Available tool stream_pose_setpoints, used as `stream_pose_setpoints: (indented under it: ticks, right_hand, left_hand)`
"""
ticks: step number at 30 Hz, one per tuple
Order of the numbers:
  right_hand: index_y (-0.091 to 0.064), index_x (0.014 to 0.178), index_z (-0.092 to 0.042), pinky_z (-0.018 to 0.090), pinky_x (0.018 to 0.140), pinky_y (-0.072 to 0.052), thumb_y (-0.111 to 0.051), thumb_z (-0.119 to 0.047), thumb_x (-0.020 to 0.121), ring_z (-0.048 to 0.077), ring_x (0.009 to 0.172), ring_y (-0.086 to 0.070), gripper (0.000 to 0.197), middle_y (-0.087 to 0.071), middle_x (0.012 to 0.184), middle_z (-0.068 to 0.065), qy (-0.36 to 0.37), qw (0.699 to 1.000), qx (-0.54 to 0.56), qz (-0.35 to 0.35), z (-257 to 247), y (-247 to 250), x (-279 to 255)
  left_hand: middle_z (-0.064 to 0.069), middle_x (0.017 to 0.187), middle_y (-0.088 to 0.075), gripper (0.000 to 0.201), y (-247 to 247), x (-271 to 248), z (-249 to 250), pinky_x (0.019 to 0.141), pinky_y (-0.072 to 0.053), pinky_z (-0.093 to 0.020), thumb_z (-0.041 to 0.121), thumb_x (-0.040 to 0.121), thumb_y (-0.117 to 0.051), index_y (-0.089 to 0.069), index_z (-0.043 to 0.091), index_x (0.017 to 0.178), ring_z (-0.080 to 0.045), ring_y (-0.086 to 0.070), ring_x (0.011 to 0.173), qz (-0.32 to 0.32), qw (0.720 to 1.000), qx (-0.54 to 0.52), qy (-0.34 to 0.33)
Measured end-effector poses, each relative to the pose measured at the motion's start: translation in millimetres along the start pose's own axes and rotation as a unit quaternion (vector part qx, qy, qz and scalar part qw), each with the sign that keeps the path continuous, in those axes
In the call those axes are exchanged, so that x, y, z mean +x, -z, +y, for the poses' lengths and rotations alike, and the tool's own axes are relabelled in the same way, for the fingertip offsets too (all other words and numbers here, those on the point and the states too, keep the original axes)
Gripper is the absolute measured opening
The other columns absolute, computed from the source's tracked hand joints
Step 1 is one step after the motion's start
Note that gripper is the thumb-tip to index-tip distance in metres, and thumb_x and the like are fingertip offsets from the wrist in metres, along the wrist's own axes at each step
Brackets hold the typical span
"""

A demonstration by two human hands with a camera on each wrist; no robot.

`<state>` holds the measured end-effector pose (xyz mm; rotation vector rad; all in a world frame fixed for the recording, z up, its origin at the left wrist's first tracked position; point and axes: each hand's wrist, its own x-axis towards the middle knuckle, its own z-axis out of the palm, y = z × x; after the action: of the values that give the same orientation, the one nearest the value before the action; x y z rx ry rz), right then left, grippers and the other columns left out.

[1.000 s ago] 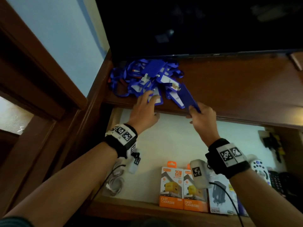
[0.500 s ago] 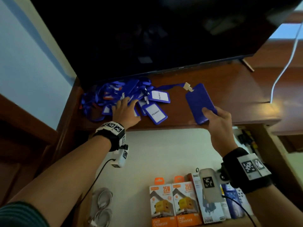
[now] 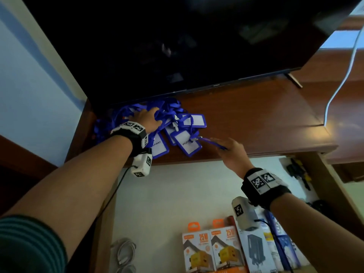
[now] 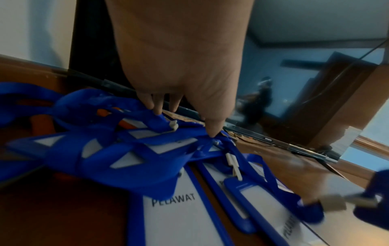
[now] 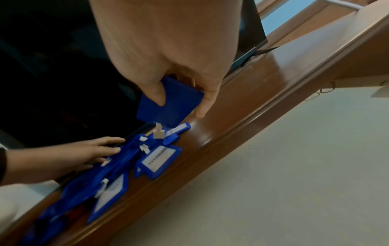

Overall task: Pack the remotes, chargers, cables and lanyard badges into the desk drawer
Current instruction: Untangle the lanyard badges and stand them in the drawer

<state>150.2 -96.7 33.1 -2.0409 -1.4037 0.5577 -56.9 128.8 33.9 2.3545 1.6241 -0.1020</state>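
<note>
A tangled pile of blue lanyard badges (image 3: 178, 134) (image 4: 126, 158) (image 5: 118, 166) lies on the wooden desk top (image 3: 256, 115), under the edge of a dark TV. My left hand (image 3: 146, 120) (image 4: 189, 93) rests on the back of the pile, fingertips pressing into the straps. My right hand (image 3: 229, 152) pinches one blue badge holder (image 3: 213, 143) (image 5: 168, 108) between thumb and fingers, just right of the pile. Its clip still hangs toward the heap. Below the desk edge the drawer (image 3: 187, 194) stands pulled out, lined in white.
Several boxed chargers (image 3: 210, 251) stand along the drawer's near side, and coiled white cables (image 3: 124, 251) lie at its near left. Dark objects (image 3: 297, 170) sit at its far right. The TV (image 3: 177, 46) overhangs the desk's back. A white cable (image 3: 344, 81) hangs at the right.
My right hand has lifted the blue badge holder off the desk, turned it on edge and brought it left toward the pile. My left hand has slid further back onto the straps.
</note>
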Motion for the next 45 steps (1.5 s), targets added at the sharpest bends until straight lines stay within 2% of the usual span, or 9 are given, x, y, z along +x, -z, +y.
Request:
stream_pose_setpoints:
  ticks: [3,8,13,17,24,29,35,40,45]
  right_hand:
    - [-0.068,0.118,-0.012,0.014,0.081,-0.037,-0.056,0.007,0.082,0.028,0.1,-0.062,0.042,-0.066,0.111,0.013,0.046,0.998,-0.05,-0.014,10.3,-8.2,7.5]
    - [-0.068,0.116,-0.012,0.038,0.094,-0.048,-0.059,0.003,0.079,0.039,0.108,-0.058,0.041,-0.065,0.116,0.015,0.073,0.986,-0.153,-0.01,40.3,-20.4,20.1]
    - [-0.046,0.139,-0.016,0.04,0.115,-0.026,-0.06,-0.018,0.09,0.038,0.141,-0.023,0.051,-0.031,0.149,0.022,0.008,0.971,-0.208,-0.116,37.3,-21.1,25.6]
    - [-0.017,0.152,-0.02,0.039,0.12,-0.013,-0.054,-0.04,0.093,0.034,0.146,0.001,0.072,-0.001,0.159,0.014,-0.04,0.947,-0.255,-0.192,22.6,-15.4,22.3]
    - [-0.02,0.15,-0.012,0.044,0.114,-0.023,-0.058,-0.031,0.091,0.037,0.142,-0.01,0.073,-0.018,0.156,0.015,-0.025,0.973,-0.209,-0.09,-2.3,-3.7,11.3]
    - [-0.039,0.141,-0.015,0.04,0.102,-0.032,-0.056,-0.024,0.089,0.035,0.131,-0.03,0.056,-0.045,0.137,0.012,0.016,0.995,-0.083,-0.047,-34.9,7.0,-1.3]
    - [-0.041,0.142,-0.012,0.028,0.099,-0.036,-0.061,-0.023,0.092,0.024,0.129,-0.041,0.055,-0.045,0.14,0.009,0.048,0.996,0.067,-0.028,-87.0,31.4,-12.9]
    - [-0.039,0.14,-0.015,0.012,0.083,-0.04,-0.069,-0.03,0.085,0.014,0.113,-0.048,0.064,-0.037,0.14,0.002,0.159,0.977,0.145,-0.002,-130.1,46.9,-21.1]
    - [-0.032,0.145,-0.02,0.017,0.089,-0.035,-0.073,-0.025,0.081,0.01,0.125,-0.04,0.076,-0.037,0.14,0.001,0.206,0.961,0.183,-0.031,-169.2,51.3,-23.1]
  left_hand:
    - [-0.015,0.134,-0.053,0.046,-0.3,3.0,-2.6,0.101,-0.035,-0.051,0.038,0.096,-0.047,-0.041,0.024,0.14,-0.039,-0.049,0.12,0.048,0.999,0.004,-0.004]
    - [-0.023,0.115,-0.062,0.031,6.2,0.0,-12.6,0.081,-0.047,-0.049,0.022,0.099,-0.043,-0.058,0.007,0.123,-0.044,-0.058,0.104,0.124,0.992,-0.007,-0.025]
    - [-0.026,0.114,-0.06,0.03,21.7,-12.1,-22.1,0.082,-0.046,-0.049,0.023,0.097,-0.046,-0.062,0.003,0.113,-0.046,-0.055,0.105,0.16,0.987,0.011,0.012]
    - [-0.028,0.112,-0.06,0.029,34.8,-21.9,-27.0,0.084,-0.044,-0.05,0.021,0.096,-0.046,-0.06,0.0,0.109,-0.047,-0.054,0.105,0.197,0.98,-0.006,0.028]
    - [-0.029,0.103,-0.062,0.027,80.8,-55.6,-9.5,0.079,-0.041,-0.05,0.02,0.097,-0.043,-0.058,-0.001,0.104,-0.047,-0.054,0.1,0.281,0.959,-0.039,-0.011]
    - [-0.029,0.104,-0.063,0.029,136.8,-82.3,5.6,0.081,-0.038,-0.046,0.021,0.096,-0.043,-0.06,0.0,0.106,-0.047,-0.054,0.1,0.373,0.917,-0.143,-0.013]
    - [-0.009,0.08,-0.071,0.028,199.7,-133.3,41.4,0.075,-0.047,-0.029,0.027,0.089,-0.049,-0.062,0.003,0.082,-0.029,-0.065,0.082,0.425,0.842,-0.329,-0.044]
    - [-0.007,0.08,-0.071,0.019,221.4,-187.7,82.4,0.075,-0.057,-0.046,0.017,0.092,-0.05,-0.062,0.004,0.084,-0.017,-0.073,0.073,0.387,0.772,-0.496,-0.094]
    - [-0.009,0.089,-0.07,0.018,230.0,-234.9,114.6,0.083,-0.055,-0.052,0.015,0.098,-0.05,-0.062,0.007,0.088,-0.021,-0.073,0.085,0.351,0.734,-0.57,-0.114]
